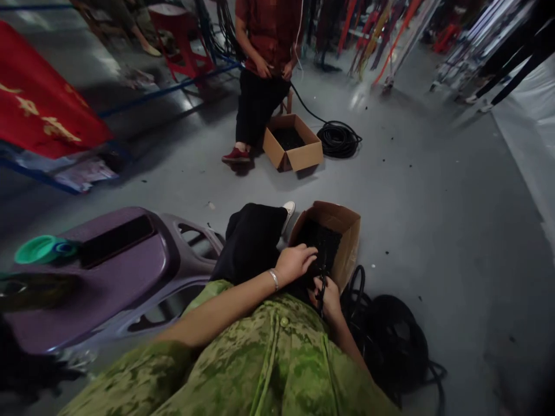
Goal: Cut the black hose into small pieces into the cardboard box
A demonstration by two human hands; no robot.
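Below me stands an open cardboard box [349, 245] with dark material [327, 240] inside. My left hand [296, 264], with a bracelet at the wrist, is over the box's near left side; its fingers are bent together, and anything between them is too small to make out. Close by on the right, my right hand [327, 294] is closed on a black tool [322, 289] that looks like scissors, partly hidden by the fingers. Black cable coils [390, 335] lie on the floor to the right of the box.
A purple stool [125, 271] at the left bears a green cup [41, 249] and a dark flat object. Ahead sits a person [269, 52] beside another cardboard box [306, 157] and a coil of black cable [339, 138]. Red stool [182, 40] behind.
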